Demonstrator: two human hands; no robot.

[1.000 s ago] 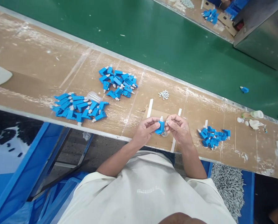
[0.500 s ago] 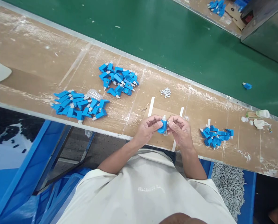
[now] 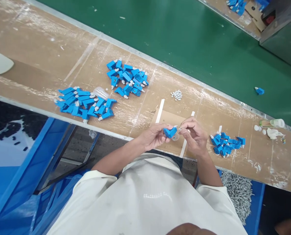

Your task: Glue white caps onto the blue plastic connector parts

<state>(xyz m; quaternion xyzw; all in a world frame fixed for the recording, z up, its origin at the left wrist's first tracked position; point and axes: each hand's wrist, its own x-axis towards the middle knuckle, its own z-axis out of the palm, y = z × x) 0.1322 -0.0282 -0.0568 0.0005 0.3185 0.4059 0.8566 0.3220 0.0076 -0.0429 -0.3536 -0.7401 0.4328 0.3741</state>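
My left hand (image 3: 153,137) is closed on a small blue plastic part (image 3: 170,132) with a white tip, now tilted. Close to its right, my right hand (image 3: 196,134) pinches something small and pale between thumb and fingertips; its kind cannot be made out. The two hands are slightly apart. Beneath them lies a cardboard sheet (image 3: 172,115) with white tape strips, and a clear round plastic thing (image 3: 176,137) shows partly between the hands. Beyond is a little heap of small grey-white pieces (image 3: 176,95).
Blue parts lie in a left heap (image 3: 86,103), a far heap (image 3: 128,78) and a right heap (image 3: 227,143). A clear plastic cup (image 3: 101,93) touches the left heap. Rightward lies a toothpick jar (image 3: 272,123). A green surface (image 3: 169,39) runs beyond the table; a bin of grey pieces (image 3: 237,194) stands below.
My right hand has drawn away to the right from the blue part. My left hand has turned the part from upright to tilted. The view has shifted slightly.
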